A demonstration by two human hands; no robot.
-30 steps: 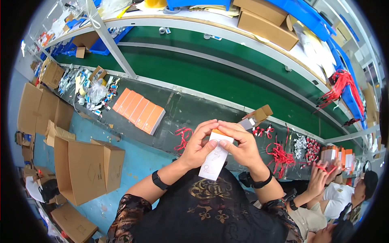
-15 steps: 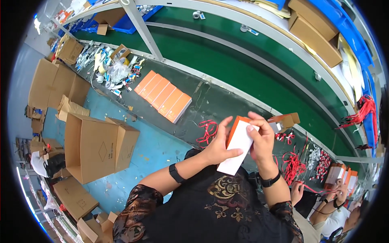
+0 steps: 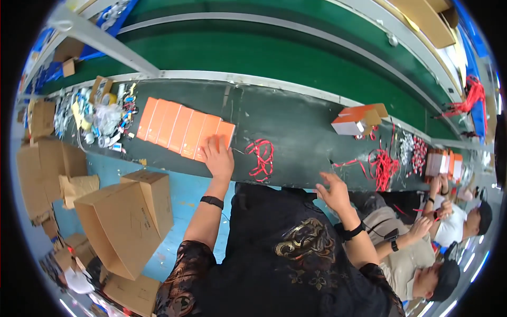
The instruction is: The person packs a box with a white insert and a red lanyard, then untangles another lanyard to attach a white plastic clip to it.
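Note:
A row of overlapping orange boxes [image 3: 177,126] with white sides lies on the dark bench at the left. My left hand [image 3: 218,157] rests on the near right end of that row, fingers stretched over the last box's orange face. Above the bench's near edge hangs my right hand [image 3: 336,191], holding nothing, its fingers apart. Between the hands, a loosely looped red cord [image 3: 260,160] lies on the bench. Farther right and back sits an orange-and-white box [image 3: 353,120] with a brown cardboard end.
Tangled red cords [image 3: 383,166] lie at the right, near co-workers handling red cord. Small parts and a clear plastic bag [image 3: 108,119] crowd the left end. A large open carton [image 3: 119,232] stands below on the blue floor. Behind the bench runs a green conveyor [image 3: 253,47].
The white-and-orange box has left both hands. My left hand has moved left onto the row's end, and my right hand has opened and drawn apart. The view has turned.

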